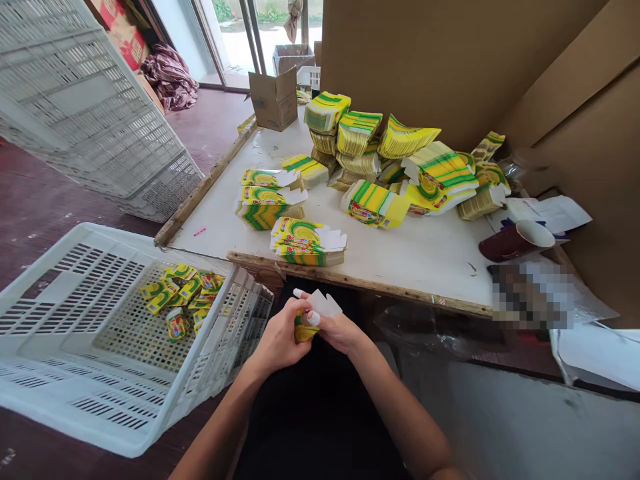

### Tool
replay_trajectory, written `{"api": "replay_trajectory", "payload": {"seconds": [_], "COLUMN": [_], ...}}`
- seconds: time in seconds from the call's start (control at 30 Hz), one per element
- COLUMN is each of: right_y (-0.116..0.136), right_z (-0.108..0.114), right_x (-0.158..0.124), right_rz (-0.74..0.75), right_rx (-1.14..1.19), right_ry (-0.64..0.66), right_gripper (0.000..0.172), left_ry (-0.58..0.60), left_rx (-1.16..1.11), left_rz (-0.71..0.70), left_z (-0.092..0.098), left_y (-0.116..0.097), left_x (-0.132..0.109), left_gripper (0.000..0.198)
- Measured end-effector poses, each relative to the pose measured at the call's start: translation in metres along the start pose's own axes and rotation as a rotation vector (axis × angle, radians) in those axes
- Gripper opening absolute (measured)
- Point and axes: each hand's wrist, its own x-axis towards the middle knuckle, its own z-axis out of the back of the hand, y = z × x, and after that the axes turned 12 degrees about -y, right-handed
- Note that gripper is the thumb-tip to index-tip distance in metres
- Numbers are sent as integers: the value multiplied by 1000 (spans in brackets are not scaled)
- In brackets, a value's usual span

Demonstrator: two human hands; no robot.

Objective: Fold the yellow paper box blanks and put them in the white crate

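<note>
Between my two hands, just in front of my lap, is a small yellow and green carton (305, 330) with white flaps standing up at its top. My left hand (281, 339) is closed around the carton's left side. From the right, my right hand (340, 331) grips it near the flaps, and its thumb wears a white finger cover. Flat cartons (307, 241) of the same print lie stacked at the table's front edge, with another stack (267, 207) behind them. To my left, a white plastic crate (165, 407) holds several folded-up yellow and green cartons (177, 323).
More bundled flat cartons (360, 133) are heaped at the back of the white table (425, 267). A dark red cup (505, 243) lies tilted on the right. An open cardboard box (274, 100) stands at the far left corner. Stacked white crates (100, 100) rise on the left.
</note>
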Motion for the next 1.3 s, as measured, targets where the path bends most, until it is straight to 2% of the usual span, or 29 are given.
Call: {"api": "replay_trajectory", "payload": {"seconds": [0.1, 0.2, 0.3, 0.4, 0.5, 0.6, 0.73, 1.0, 1.2, 1.3], "right_y": [-5, -8, -9, -7, -4, 0, 8, 24, 35, 28], "right_z": [1, 0, 0, 3, 9, 14, 18, 11, 19, 15], "right_x": [-2, -6, -6, -3, -2, -2, -2, -5, -3, 1], "right_rz": [171, 421, 617, 698, 727, 716, 708, 767, 683, 665], "right_rx": [-126, -421, -632, -689, -757, -864, -941, -911, -914, -873], "right_ry": [-58, -76, -137, -235, -210, -103, -70, -72, 53, -26], "right_gripper": [72, 58, 47, 47, 46, 38, 28, 27, 16, 18], "left_ry": [83, 97, -43, -187, -225, -213, -182, -100, 15, -17], "left_rx": [-11, -43, -21, 84, 117, 95, 95, 99, 95, 145], "left_rz": [88, 118, 94, 134, 168, 140, 137, 72, 70, 67], "left_z": [4, 2, -3, -2, 5, 11, 14, 24, 29, 25], "left_y": [1, 6, 11, 14, 15, 14, 11, 4, 8, 8], "left_x": [5, 7, 7, 5, 2, 1, 5, 23, 26, 27], "left_gripper": [51, 62, 62, 51, 43, 44, 43, 45, 47, 49]}}
